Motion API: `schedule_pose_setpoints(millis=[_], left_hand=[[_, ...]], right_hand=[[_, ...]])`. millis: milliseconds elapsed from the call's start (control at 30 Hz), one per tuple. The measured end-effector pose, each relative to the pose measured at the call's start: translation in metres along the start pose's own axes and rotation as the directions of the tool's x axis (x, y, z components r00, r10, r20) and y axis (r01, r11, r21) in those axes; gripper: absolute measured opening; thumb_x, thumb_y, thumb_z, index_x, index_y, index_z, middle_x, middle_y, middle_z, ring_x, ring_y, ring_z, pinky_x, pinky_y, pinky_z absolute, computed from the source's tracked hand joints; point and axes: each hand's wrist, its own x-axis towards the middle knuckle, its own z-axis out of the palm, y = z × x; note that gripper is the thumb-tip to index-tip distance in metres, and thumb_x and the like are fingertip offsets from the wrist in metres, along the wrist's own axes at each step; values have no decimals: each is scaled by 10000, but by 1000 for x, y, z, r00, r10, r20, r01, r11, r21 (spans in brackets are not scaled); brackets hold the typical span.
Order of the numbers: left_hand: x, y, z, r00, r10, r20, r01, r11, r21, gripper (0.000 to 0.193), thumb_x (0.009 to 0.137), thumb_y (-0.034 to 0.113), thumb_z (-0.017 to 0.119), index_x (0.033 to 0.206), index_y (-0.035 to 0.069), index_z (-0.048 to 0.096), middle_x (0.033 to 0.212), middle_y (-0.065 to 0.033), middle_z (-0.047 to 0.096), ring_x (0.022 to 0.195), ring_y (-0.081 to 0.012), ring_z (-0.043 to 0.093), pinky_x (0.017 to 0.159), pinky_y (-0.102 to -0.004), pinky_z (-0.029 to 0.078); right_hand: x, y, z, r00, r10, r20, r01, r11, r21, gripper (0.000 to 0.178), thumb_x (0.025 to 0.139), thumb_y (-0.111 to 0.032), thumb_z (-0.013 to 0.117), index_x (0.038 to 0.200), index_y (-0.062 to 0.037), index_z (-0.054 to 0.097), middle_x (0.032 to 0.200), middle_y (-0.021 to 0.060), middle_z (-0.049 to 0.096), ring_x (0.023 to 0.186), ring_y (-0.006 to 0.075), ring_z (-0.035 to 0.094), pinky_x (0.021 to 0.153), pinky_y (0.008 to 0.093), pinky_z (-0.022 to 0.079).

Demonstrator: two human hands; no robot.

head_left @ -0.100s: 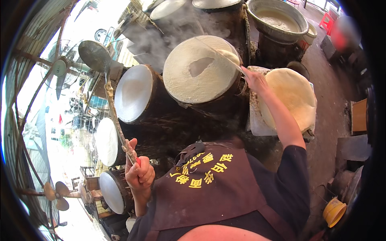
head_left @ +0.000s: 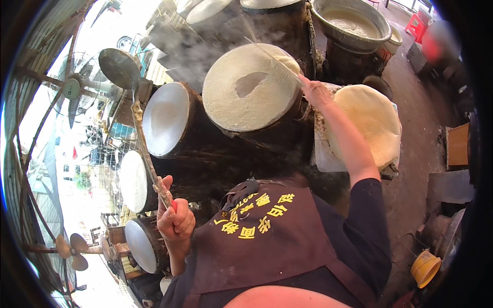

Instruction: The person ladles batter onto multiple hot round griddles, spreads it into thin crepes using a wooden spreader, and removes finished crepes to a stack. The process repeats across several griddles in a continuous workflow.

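My left hand (head_left: 177,220) is closed round the handle of a long ladle (head_left: 118,69), whose dark bowl is raised at the upper left, away from the griddles. With my right hand (head_left: 316,93) I grip a long, thin, pale stick (head_left: 277,61) that slants across the far right part of a round griddle. A layer of pale batter (head_left: 226,108) covers that griddle, with a bare patch (head_left: 250,83) near its middle. Some batter is heaped along the stick by the right edge. Beneath my right forearm, a large round flatbread (head_left: 367,115) lies on a pale board (head_left: 324,154).
Several more round griddles stand close by, including a bare one (head_left: 163,120) on the left. A wide metal basin (head_left: 322,32) of batter sits at the back right. Steam drifts behind the griddle. Fans (head_left: 72,88) hang at the left; a yellow bucket (head_left: 425,269) is at the lower right.
My right hand and the stick have moved slightly left and away from me over the batter. The whole view has shifted a little. My left hand keeps the ladle raised.
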Motion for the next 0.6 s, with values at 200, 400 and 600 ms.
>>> schedule_pose_setpoints(millis=[200,400,600], left_hand=[[4,-15,-1,999,35,-40,-37,997,-63,648,948,110,504,1501,160,169,607,8,366,388,-35,288,308,-177,278],[19,-19,12,996,-23,-83,17,997,-76,653,949,103,505,1503,156,163,606,11,357,403,-32,301,310,-169,268],[16,-16,14,996,-44,-71,39,997,-70,613,983,158,481,1505,172,159,602,19,342,410,-12,289,304,-155,273]], right_hand=[[-85,-36,13,960,-100,-260,192,913,359,546,861,-91,572,1382,-101,410,896,250,640,854,415,626,751,485,493],[-59,-30,33,984,164,-76,-150,975,162,533,857,-66,496,1379,-60,386,889,266,631,846,442,616,744,508,477],[-52,-35,18,994,62,-92,-36,965,261,622,817,-60,547,1410,-100,366,911,255,626,881,416,608,775,454,476]])
